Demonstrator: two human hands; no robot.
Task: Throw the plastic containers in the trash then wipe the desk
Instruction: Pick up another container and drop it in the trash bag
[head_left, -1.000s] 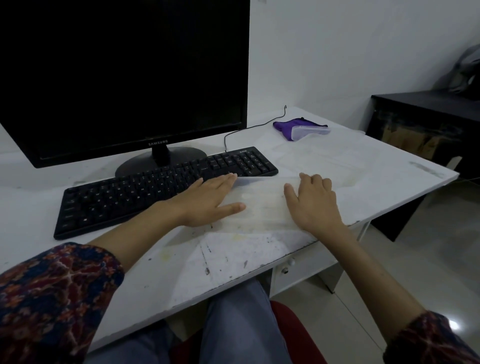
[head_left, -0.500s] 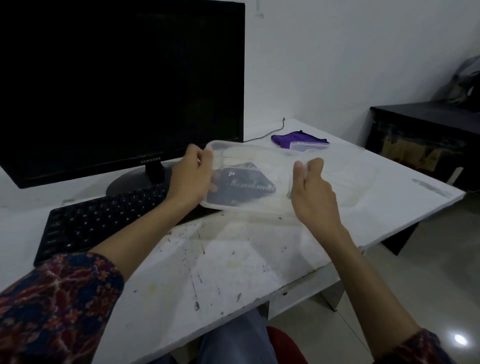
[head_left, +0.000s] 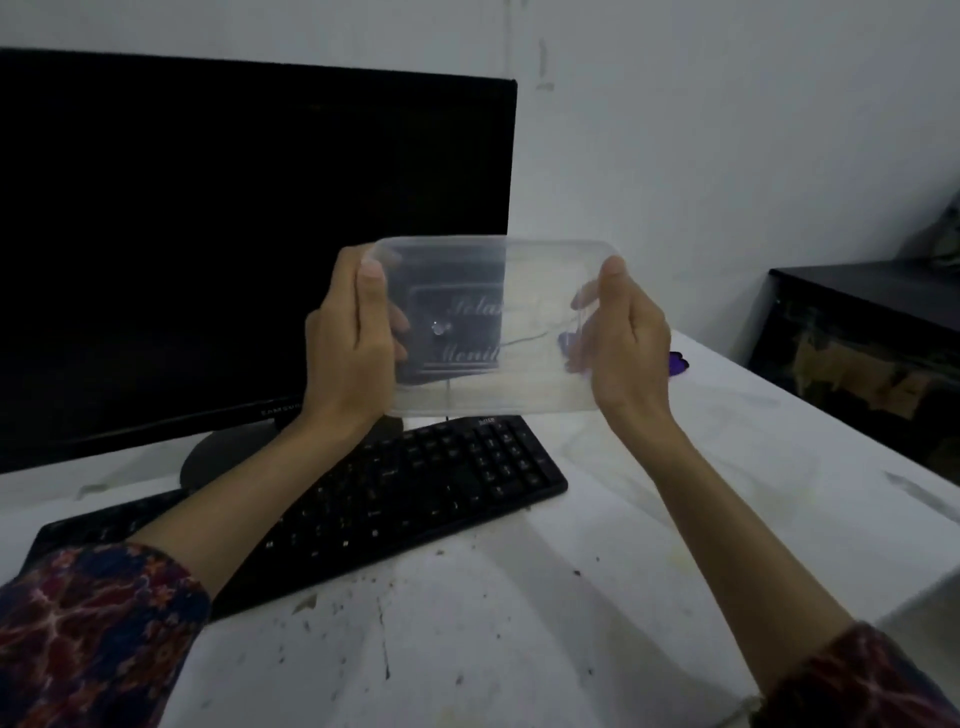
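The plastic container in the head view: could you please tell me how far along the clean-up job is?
Nothing looks finished yet. In hand: the left hand and right hand grip the ends of a clear plastic container, lifted above the keyboard. No trash bin is in view. Left to do: binning it and wiping the desk, which shows dark specks and stains.

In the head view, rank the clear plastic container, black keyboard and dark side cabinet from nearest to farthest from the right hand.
1. Clear rectangular plastic container: gripped at its right end by the right hand, with the left hand on the other end.
2. Black keyboard: on the desk, below and left of the hand.
3. Dark side cabinet: far right, beyond the desk.
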